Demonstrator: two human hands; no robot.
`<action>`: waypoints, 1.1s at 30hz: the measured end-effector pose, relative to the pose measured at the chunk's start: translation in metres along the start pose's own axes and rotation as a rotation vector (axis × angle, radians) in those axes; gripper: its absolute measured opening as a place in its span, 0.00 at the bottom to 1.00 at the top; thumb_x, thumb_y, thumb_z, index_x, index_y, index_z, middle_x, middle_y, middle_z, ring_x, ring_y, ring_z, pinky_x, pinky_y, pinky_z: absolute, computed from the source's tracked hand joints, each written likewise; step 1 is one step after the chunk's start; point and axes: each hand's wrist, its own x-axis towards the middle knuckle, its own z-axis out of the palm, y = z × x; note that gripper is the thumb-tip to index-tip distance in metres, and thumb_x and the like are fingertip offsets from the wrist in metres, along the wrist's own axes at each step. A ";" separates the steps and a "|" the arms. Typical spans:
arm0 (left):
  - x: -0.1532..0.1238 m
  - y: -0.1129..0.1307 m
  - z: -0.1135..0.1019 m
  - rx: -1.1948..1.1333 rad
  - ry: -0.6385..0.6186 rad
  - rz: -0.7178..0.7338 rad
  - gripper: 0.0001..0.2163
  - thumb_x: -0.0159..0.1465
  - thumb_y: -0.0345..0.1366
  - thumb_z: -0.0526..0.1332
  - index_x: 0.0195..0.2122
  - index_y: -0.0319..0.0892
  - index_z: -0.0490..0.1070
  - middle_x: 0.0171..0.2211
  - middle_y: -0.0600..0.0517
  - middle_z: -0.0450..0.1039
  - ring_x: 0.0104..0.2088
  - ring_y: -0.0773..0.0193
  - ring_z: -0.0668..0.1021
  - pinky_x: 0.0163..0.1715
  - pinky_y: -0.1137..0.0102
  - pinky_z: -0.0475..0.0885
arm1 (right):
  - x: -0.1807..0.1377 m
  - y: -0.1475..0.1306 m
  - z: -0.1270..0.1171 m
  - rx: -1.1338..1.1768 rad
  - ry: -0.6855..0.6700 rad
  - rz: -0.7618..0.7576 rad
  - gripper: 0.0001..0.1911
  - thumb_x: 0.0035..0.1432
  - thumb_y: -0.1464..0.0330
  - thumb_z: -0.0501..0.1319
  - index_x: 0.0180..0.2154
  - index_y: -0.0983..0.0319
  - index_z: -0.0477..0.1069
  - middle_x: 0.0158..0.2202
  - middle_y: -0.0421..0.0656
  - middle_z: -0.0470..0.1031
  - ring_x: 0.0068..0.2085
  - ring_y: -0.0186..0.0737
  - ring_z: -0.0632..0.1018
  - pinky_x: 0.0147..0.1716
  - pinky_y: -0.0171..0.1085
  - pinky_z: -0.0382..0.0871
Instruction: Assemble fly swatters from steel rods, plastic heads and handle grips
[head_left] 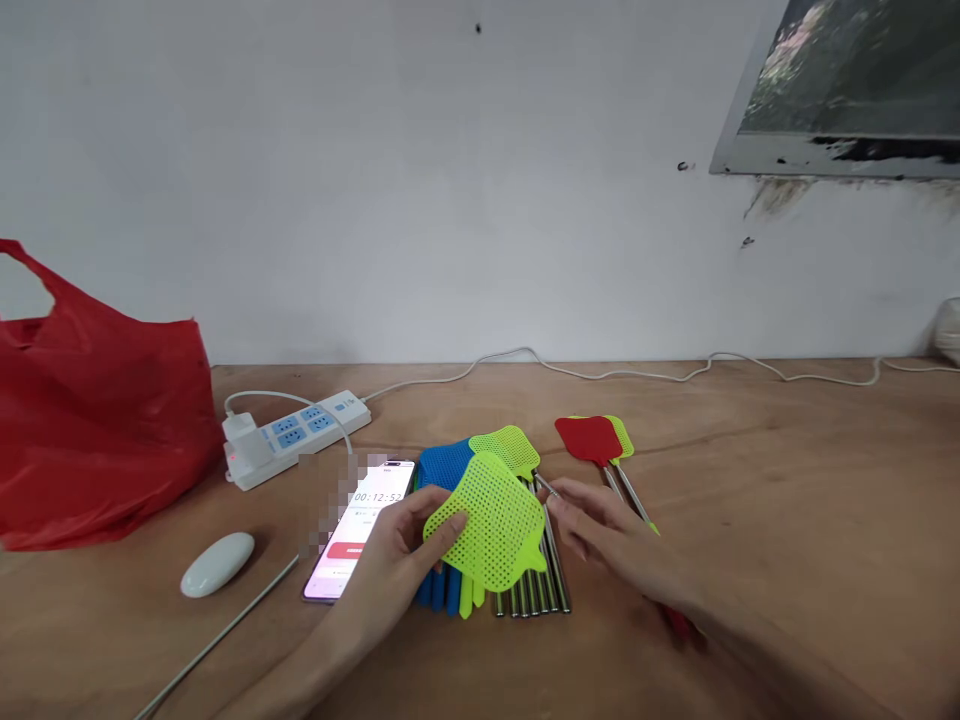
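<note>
My left hand point(420, 540) grips the edge of a yellow-green fly swatter head point(491, 525), thumb on its perforated face. Its short neck points down and right, with no rod in it. Between the fingertips of my right hand point(600, 520) is a thin metal rod point(547, 486), its tip pointing up and left. Under and behind the held head lie blue swatter heads point(442, 465) and another yellow-green head point(506, 447). Several blue handles point(439, 592), yellow-green handles point(466, 597) and a row of metal rods point(532, 600) show below it, partly covered.
Right of my hands lie swatters with a red head point(589, 438) and a yellow-green head point(624, 437). To the left are a phone point(356, 540) showing a timer, a white power strip point(300, 435), a white oval object point(217, 565) and a red bag point(105, 430). A cable point(622, 374) runs along the wall.
</note>
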 end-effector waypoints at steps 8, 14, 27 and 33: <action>0.000 0.000 0.000 -0.037 0.217 -0.040 0.18 0.64 0.53 0.62 0.43 0.44 0.67 0.21 0.59 0.67 0.23 0.66 0.69 0.23 0.74 0.67 | -0.002 -0.003 -0.003 -0.203 -0.119 -0.067 0.20 0.70 0.55 0.51 0.44 0.60 0.75 0.21 0.34 0.61 0.25 0.34 0.63 0.26 0.34 0.54; 0.000 0.002 0.002 -0.040 0.188 -0.067 0.20 0.63 0.54 0.63 0.44 0.43 0.68 0.32 0.53 0.73 0.25 0.65 0.71 0.26 0.71 0.70 | -0.003 -0.002 -0.001 -0.246 -0.109 -0.084 0.18 0.71 0.58 0.51 0.45 0.60 0.76 0.21 0.34 0.62 0.25 0.34 0.63 0.26 0.35 0.54; -0.001 -0.002 0.000 0.058 0.091 -0.038 0.17 0.66 0.54 0.59 0.42 0.44 0.65 0.24 0.58 0.65 0.20 0.67 0.66 0.19 0.74 0.63 | -0.006 -0.006 -0.001 -0.331 -0.177 -0.080 0.24 0.70 0.60 0.51 0.22 0.61 0.64 0.18 0.36 0.65 0.22 0.32 0.63 0.25 0.34 0.54; -0.003 -0.005 0.003 0.125 0.088 -0.002 0.17 0.67 0.54 0.57 0.37 0.45 0.63 0.22 0.60 0.59 0.20 0.68 0.63 0.18 0.75 0.60 | -0.007 -0.006 0.004 -0.276 -0.217 -0.063 0.25 0.70 0.58 0.51 0.21 0.60 0.64 0.17 0.37 0.69 0.22 0.33 0.67 0.29 0.35 0.60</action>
